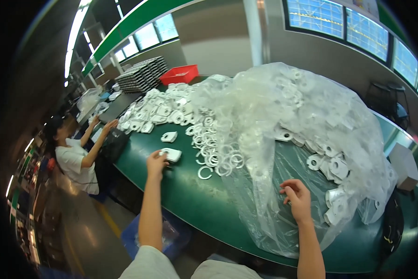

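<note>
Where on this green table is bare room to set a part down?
Bare green table lies between the left hand and the clear plastic bag, below the loose white plastic rings. Farther back, the heap of white plastic parts crowds the surface.

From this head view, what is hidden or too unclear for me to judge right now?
- Left hand: its fingers cover part of the white plastic part, so the grip is unclear.
- Right hand: whether it pinches the clear plastic bag or only rests on it.
- Bag contents: blurred by crumpled film.
- Blue bin: partly hidden by the forearm and green table edge.
</note>
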`<state>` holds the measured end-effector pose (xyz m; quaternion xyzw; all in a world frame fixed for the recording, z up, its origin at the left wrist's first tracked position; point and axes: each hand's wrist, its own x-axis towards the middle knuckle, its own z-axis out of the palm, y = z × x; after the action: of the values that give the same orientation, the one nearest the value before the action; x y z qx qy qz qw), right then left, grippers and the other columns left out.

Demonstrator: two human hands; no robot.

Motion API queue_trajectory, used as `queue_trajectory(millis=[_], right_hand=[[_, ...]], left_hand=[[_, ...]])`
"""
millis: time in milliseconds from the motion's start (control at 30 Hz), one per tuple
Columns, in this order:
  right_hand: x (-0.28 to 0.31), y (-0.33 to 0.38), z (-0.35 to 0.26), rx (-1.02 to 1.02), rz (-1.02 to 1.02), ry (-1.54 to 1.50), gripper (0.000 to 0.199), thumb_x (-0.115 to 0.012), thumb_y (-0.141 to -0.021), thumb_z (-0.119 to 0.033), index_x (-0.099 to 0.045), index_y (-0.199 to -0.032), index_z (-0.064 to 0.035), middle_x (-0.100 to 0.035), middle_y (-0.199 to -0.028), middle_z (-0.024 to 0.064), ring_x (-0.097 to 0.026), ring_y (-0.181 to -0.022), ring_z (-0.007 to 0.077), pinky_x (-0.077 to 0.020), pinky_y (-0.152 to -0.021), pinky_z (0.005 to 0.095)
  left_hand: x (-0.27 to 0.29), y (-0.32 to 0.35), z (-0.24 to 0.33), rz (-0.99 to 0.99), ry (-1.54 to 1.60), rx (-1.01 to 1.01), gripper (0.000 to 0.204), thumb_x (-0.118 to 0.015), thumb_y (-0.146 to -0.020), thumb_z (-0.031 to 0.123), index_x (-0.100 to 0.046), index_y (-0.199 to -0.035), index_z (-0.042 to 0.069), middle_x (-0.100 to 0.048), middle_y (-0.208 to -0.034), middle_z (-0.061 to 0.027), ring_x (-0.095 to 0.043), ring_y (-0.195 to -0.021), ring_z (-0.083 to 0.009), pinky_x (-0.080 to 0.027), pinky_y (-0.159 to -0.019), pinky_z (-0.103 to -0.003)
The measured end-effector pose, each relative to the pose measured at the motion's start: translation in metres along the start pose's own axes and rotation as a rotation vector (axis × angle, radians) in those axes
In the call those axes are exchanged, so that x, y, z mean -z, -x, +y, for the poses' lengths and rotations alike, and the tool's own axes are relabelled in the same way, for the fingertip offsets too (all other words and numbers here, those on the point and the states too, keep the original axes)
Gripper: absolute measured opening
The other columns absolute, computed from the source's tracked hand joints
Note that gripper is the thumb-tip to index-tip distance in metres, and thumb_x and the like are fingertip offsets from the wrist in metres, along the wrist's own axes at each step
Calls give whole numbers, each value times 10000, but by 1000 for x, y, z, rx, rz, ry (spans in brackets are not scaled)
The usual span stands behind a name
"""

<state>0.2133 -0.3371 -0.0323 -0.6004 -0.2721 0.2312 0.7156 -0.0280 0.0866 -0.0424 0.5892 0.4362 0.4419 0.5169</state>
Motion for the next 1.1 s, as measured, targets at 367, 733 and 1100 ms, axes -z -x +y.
queue_trajectory(millis=[367,733,1100], right_hand=[[7,-6,5,-35,27,-43,155,-492,-895,-73,-575,-987,18,-621,-924,90,-604,-781,136,-464,-546,229],[6,-13,12,-81,124,-278,182,-440,-857,21,-513,-1023,38,-613,-889,126,-625,-712,186,-506,-537,267],[-18,0,-6,496,392,485,577,-589,-782,42,-373,-1308,-60,-387,-1315,84,-520,-1029,156,-495,-596,249]], left_hand=[[-182,154,85,-729,-259,-752,226,-605,-777,-1,-643,-999,21,-635,-966,-94,-617,-876,-208,-528,-670,-302],[-359,214,54,-1000,-622,-800,282,-750,-644,246,-654,-858,90,-572,-986,-125,-527,-987,-319,-478,-807,-392],[-217,207,112,-619,-621,-1035,130,-612,-823,142,-620,-920,56,-621,-885,-117,-616,-807,-304,-499,-683,-375]])
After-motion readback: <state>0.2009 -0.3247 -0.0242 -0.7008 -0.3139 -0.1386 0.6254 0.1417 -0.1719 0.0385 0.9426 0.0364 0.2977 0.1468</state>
